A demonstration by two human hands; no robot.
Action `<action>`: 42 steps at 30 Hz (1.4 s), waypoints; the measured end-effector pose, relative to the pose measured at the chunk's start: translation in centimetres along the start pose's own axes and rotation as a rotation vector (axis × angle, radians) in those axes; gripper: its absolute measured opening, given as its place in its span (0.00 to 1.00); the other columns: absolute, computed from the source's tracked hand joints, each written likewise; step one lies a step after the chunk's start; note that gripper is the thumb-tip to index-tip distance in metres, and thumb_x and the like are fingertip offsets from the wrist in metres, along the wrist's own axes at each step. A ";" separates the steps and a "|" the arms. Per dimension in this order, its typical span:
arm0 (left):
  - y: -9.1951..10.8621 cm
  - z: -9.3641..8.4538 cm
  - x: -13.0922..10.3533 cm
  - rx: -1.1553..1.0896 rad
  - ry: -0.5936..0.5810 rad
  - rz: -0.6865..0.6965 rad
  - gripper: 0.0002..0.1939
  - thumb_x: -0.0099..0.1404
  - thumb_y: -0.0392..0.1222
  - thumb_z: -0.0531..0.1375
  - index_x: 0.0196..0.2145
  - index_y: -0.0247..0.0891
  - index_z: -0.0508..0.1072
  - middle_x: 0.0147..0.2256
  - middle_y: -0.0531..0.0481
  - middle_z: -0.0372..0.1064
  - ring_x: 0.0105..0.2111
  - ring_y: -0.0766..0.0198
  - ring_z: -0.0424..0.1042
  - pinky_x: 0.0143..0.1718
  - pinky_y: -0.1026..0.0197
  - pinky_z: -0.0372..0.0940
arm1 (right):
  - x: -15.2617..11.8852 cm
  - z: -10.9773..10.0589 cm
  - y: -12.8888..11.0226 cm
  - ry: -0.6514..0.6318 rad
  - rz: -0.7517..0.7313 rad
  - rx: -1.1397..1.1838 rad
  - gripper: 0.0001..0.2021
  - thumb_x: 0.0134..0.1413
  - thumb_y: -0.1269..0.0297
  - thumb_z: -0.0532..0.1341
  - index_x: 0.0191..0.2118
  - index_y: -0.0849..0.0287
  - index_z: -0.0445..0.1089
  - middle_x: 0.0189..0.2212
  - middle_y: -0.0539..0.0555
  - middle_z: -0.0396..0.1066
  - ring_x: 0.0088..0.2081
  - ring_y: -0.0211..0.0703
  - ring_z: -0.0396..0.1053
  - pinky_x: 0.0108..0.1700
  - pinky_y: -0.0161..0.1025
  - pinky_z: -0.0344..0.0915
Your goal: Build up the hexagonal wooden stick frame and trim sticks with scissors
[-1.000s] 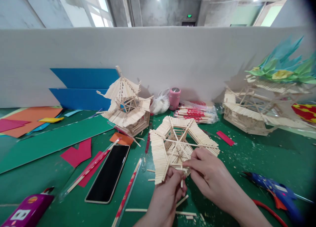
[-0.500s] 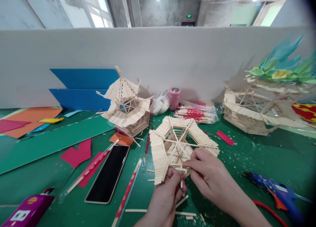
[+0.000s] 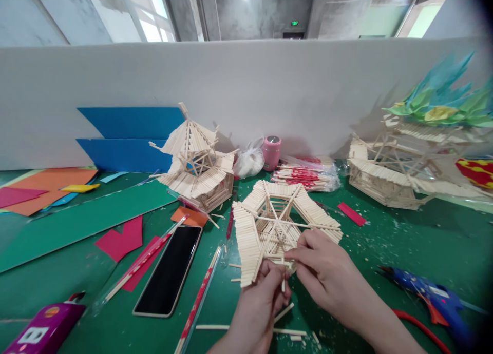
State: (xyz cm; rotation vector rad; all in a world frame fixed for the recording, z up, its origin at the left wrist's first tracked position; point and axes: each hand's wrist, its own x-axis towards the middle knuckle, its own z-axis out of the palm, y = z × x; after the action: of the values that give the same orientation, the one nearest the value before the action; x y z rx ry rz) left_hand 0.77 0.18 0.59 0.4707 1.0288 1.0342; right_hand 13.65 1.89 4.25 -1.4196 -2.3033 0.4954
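Observation:
A many-sided model of pale wooden sticks [image 3: 246, 236] stands at the centre, with sticks crossing over its open middle. At its near edge my left hand [image 3: 262, 302] is closed, thumb and fingers pinching a short upright stick [image 3: 283, 277]. My right hand [image 3: 327, 277] is closed too, its fingertips pressed at the model's near rim beside that stick; whatever lies between them is too small to make out. Loose sticks [image 3: 211, 327] and small offcuts lie on the green table below the hands.
A stick pavilion [image 3: 198, 164] stands behind left, another stick model [image 3: 381, 177] at right. Around are a phone [image 3: 169, 272], a blue glue gun [image 3: 423, 292], a purple box [image 3: 48, 323], bagged sticks [image 3: 304, 174], a pink jar [image 3: 272, 153] and coloured paper [image 3: 121, 238].

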 end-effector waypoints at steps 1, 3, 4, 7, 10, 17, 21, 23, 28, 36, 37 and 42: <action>0.0 0.0 0.0 0.001 -0.002 -0.001 0.10 0.52 0.36 0.57 0.16 0.35 0.65 0.14 0.55 0.60 0.17 0.72 0.58 0.19 0.70 0.53 | 0.0 0.0 0.0 0.001 -0.004 0.000 0.11 0.48 0.77 0.51 0.29 0.58 0.69 0.26 0.52 0.57 0.32 0.42 0.56 0.31 0.38 0.54; 0.1 0.0 0.1 0.000 -0.002 -0.004 0.10 0.52 0.36 0.57 0.16 0.35 0.65 0.14 0.56 0.60 0.17 0.72 0.58 0.19 0.70 0.53 | 0.0 0.0 0.1 0.003 -0.010 0.006 0.11 0.49 0.77 0.51 0.29 0.58 0.69 0.26 0.52 0.58 0.32 0.42 0.56 0.31 0.38 0.54; 0.0 0.0 0.1 0.002 -0.002 -0.006 0.10 0.52 0.35 0.57 0.16 0.35 0.65 0.14 0.56 0.60 0.17 0.72 0.58 0.19 0.70 0.52 | 0.0 0.0 0.1 0.004 -0.012 0.011 0.11 0.49 0.77 0.51 0.30 0.57 0.69 0.26 0.52 0.58 0.32 0.42 0.56 0.31 0.38 0.54; -0.1 -0.1 0.2 0.013 -0.006 -0.006 0.10 0.53 0.35 0.56 0.16 0.35 0.65 0.14 0.55 0.60 0.17 0.72 0.58 0.18 0.70 0.51 | 0.0 0.0 0.1 0.003 -0.011 0.015 0.12 0.49 0.77 0.51 0.31 0.57 0.69 0.26 0.52 0.58 0.32 0.42 0.56 0.31 0.38 0.54; -0.2 -0.1 0.1 0.017 -0.004 0.004 0.09 0.53 0.35 0.56 0.17 0.35 0.65 0.15 0.55 0.60 0.17 0.72 0.58 0.18 0.70 0.50 | 0.0 0.0 0.1 0.003 -0.009 0.014 0.12 0.49 0.77 0.51 0.31 0.57 0.69 0.26 0.52 0.58 0.32 0.42 0.56 0.31 0.38 0.54; 0.1 0.1 0.2 0.020 -0.007 0.005 0.10 0.53 0.35 0.56 0.16 0.35 0.64 0.14 0.55 0.60 0.17 0.72 0.58 0.19 0.70 0.52 | 0.0 0.0 0.1 -0.003 -0.002 0.008 0.12 0.49 0.77 0.51 0.30 0.57 0.69 0.26 0.52 0.58 0.32 0.42 0.56 0.31 0.39 0.54; 0.0 0.0 0.1 0.026 -0.001 0.005 0.10 0.54 0.35 0.56 0.16 0.35 0.64 0.14 0.56 0.59 0.16 0.73 0.57 0.18 0.70 0.51 | 0.1 0.1 0.1 -0.004 -0.002 0.008 0.12 0.49 0.78 0.51 0.30 0.58 0.69 0.26 0.52 0.58 0.32 0.42 0.56 0.31 0.38 0.54; 0.0 0.0 0.1 0.026 0.001 -0.001 0.10 0.53 0.35 0.56 0.16 0.35 0.64 0.14 0.56 0.60 0.17 0.72 0.58 0.19 0.70 0.52 | 0.1 0.0 0.1 -0.001 -0.002 0.009 0.12 0.49 0.77 0.51 0.30 0.58 0.69 0.26 0.52 0.58 0.31 0.42 0.56 0.31 0.38 0.53; 0.1 0.1 0.0 0.022 0.001 0.001 0.09 0.52 0.35 0.57 0.16 0.35 0.64 0.14 0.55 0.60 0.17 0.71 0.58 0.19 0.69 0.53 | -0.1 0.0 0.0 0.001 0.000 0.015 0.12 0.49 0.77 0.51 0.31 0.57 0.69 0.26 0.52 0.58 0.31 0.42 0.56 0.31 0.38 0.53; 0.2 0.1 0.2 0.022 0.003 0.002 0.09 0.52 0.36 0.57 0.16 0.35 0.64 0.14 0.56 0.59 0.17 0.72 0.58 0.20 0.69 0.53 | -0.1 0.1 0.0 0.001 0.008 0.033 0.12 0.49 0.77 0.51 0.31 0.57 0.70 0.26 0.51 0.58 0.31 0.42 0.56 0.31 0.38 0.53; 0.2 0.2 0.2 0.025 0.005 0.005 0.09 0.52 0.36 0.57 0.16 0.35 0.64 0.14 0.56 0.59 0.17 0.72 0.58 0.20 0.69 0.53 | 0.0 0.1 0.1 0.005 0.006 0.033 0.12 0.49 0.77 0.51 0.31 0.57 0.70 0.26 0.51 0.58 0.31 0.42 0.56 0.31 0.38 0.53; 0.1 0.2 0.1 0.032 0.010 -0.001 0.09 0.53 0.35 0.56 0.16 0.35 0.64 0.14 0.56 0.60 0.16 0.72 0.58 0.20 0.69 0.53 | 0.1 0.1 0.2 0.005 0.004 0.026 0.12 0.48 0.77 0.51 0.31 0.57 0.70 0.26 0.52 0.58 0.31 0.42 0.56 0.31 0.38 0.53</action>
State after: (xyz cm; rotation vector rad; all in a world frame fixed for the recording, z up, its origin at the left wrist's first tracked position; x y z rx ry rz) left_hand 0.88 0.38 0.68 0.4912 1.0554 1.0209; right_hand 13.71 2.08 4.04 -1.4112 -2.2820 0.5207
